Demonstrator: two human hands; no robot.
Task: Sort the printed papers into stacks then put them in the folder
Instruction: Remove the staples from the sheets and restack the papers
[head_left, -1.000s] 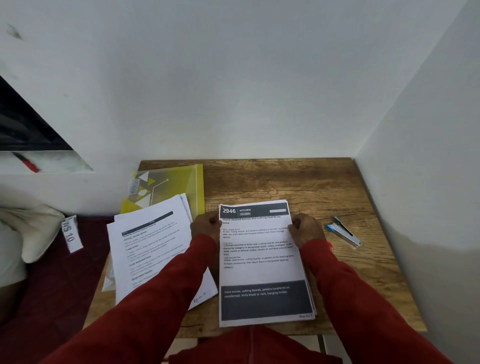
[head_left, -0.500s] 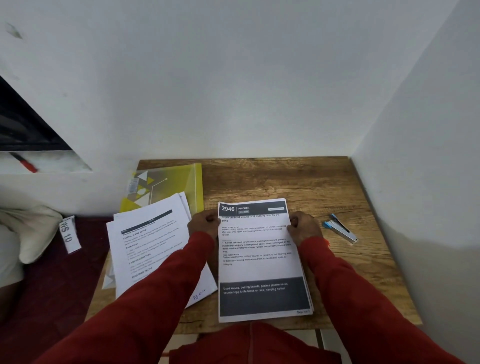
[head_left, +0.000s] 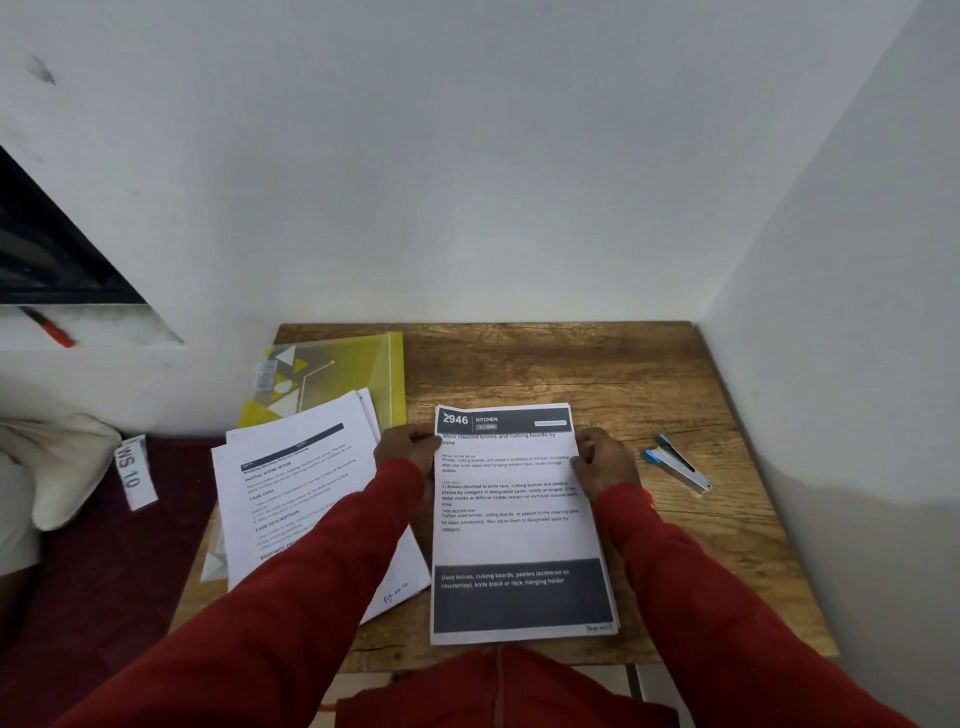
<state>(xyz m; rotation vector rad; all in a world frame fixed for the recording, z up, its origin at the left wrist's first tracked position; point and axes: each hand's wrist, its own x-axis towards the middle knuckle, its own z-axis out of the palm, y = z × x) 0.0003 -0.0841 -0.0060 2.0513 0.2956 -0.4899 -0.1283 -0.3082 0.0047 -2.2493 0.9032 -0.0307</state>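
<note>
A stack of printed papers (head_left: 519, 540) headed "2946 KITCHEN" lies at the middle front of the wooden table (head_left: 571, 364). My left hand (head_left: 408, 449) grips its upper left edge and my right hand (head_left: 602, 460) grips its upper right edge. A second, looser pile of printed papers (head_left: 296, 483) lies tilted to the left, partly over a yellow see-through folder (head_left: 332, 374) at the table's back left.
A blue and silver stapler (head_left: 678, 465) lies on the table to the right of my right hand. White walls close the table at the back and right. Left of the table are a dark red surface, a white cushion (head_left: 57, 467) and a "WS 10" label (head_left: 132, 473).
Both hands keep their hold on the kitchen stack's top corners. The stack has barely shifted; the view moved slightly.
</note>
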